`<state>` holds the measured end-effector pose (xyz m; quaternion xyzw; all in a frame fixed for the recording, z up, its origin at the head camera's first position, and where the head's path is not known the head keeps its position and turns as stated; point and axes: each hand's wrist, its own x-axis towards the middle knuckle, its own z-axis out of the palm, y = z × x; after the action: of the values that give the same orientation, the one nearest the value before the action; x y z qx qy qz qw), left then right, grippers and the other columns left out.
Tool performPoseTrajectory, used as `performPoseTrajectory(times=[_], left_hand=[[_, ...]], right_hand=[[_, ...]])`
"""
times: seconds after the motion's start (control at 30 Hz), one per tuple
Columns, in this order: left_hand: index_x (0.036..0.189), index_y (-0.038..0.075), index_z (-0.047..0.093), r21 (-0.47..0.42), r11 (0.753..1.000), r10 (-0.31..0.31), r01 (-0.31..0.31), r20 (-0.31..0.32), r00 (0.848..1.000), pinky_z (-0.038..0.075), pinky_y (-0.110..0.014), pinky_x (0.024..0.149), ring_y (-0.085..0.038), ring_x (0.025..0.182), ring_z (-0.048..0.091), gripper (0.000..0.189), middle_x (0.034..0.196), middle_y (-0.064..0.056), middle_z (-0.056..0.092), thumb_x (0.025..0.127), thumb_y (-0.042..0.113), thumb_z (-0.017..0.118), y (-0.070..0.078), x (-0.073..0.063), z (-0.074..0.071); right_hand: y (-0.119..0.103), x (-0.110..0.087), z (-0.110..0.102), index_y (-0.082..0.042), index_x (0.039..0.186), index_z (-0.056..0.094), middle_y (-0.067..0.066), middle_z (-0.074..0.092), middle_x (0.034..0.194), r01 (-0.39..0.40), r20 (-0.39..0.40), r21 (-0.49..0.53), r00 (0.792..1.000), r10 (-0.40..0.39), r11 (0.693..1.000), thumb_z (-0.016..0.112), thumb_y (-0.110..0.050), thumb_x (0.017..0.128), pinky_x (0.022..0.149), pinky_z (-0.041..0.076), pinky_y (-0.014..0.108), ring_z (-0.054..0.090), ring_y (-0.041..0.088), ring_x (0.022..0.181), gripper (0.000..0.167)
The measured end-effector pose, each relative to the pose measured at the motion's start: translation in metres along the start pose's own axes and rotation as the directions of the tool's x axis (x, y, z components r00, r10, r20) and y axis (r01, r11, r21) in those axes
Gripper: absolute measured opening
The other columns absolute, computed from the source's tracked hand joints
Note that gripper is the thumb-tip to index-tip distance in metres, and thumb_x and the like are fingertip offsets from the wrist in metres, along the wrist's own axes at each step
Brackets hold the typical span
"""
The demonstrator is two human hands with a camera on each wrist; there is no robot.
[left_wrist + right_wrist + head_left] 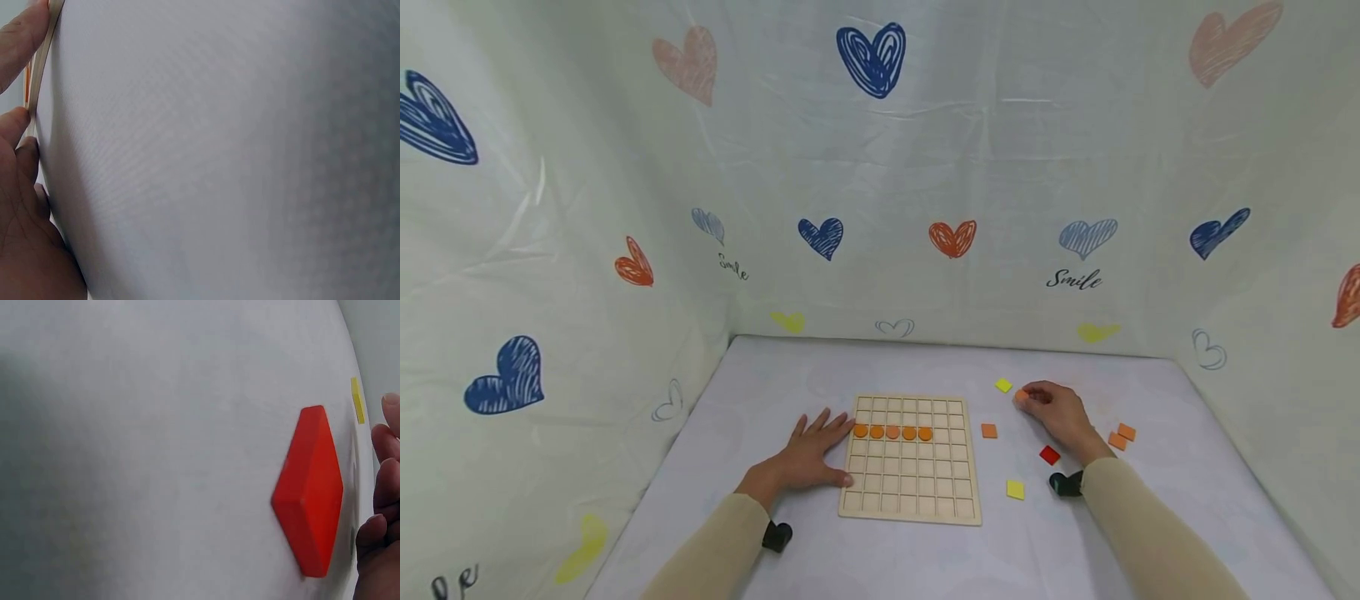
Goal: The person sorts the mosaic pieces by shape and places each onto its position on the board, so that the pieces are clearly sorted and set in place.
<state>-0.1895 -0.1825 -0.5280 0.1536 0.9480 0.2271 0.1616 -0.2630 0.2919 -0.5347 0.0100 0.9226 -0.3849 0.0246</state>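
Orange disc [1021, 397] pinched by the right hand [1058, 415], right of the frame's centre, wooden grid board [908, 483] with five discs [892, 432] at lower centre, left hand [808, 457] spread, touching its left edge.

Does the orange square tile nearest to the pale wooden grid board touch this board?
Apart. The head view shows it: a strip of white tabletop lies between the orange square tile and the pale wooden grid board.

Shows pale tan on the gridded board [916, 483], orange on its discs [877, 432], red on the tile [1049, 455] at its three o'clock.
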Motion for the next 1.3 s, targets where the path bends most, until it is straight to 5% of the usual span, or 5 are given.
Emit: performPoseTrajectory(times=[0.47,0.83,1.3], left_hand=[[0.166,0.021,0.037,-0.003,1.0,-0.001,0.001,-0.001,1.0,-0.005,-0.059,0.132,-0.032,0.166,0.007,0.104,0.175,-0.002,0.028,0.081,0.058,0.085,0.001,-0.001,0.0],[0.166,0.021,0.037,-0.008,1.0,0.0,0.0,0.002,1.0,-0.006,-0.059,0.132,-0.033,0.166,0.006,0.104,0.175,-0.003,0.028,0.081,0.058,0.085,0.003,-0.001,-0.001],[0.166,0.021,0.035,-0.002,1.0,0.003,-0.003,0.007,1.0,-0.006,-0.059,0.132,-0.033,0.166,0.005,0.104,0.176,-0.002,0.026,0.082,0.058,0.084,0.004,-0.002,-0.003]], right_hand=[[-0.022,-0.014,0.002,-0.011,0.134,0.069,0.014,0.07,0.124,-0.023,-0.012,0.132,1.0,0.025,0.991,0.073,-0.032,0.101,0.084,0.056,0.026,0.062,0.028,0.107,0.039],[-0.046,-0.023,0.011,-0.008,0.129,0.072,0.01,0.075,0.114,0.078,-0.036,0.189,0.997,-0.073,0.979,0.081,-0.028,0.095,0.079,0.055,0.019,0.065,0.022,0.1,0.04],[-0.071,-0.032,0.038,-0.008,0.124,0.075,0.007,0.075,0.108,0.122,0.025,0.268,0.991,-0.134,0.956,0.081,-0.027,0.095,0.076,0.056,0.024,0.067,0.016,0.092,0.035]])
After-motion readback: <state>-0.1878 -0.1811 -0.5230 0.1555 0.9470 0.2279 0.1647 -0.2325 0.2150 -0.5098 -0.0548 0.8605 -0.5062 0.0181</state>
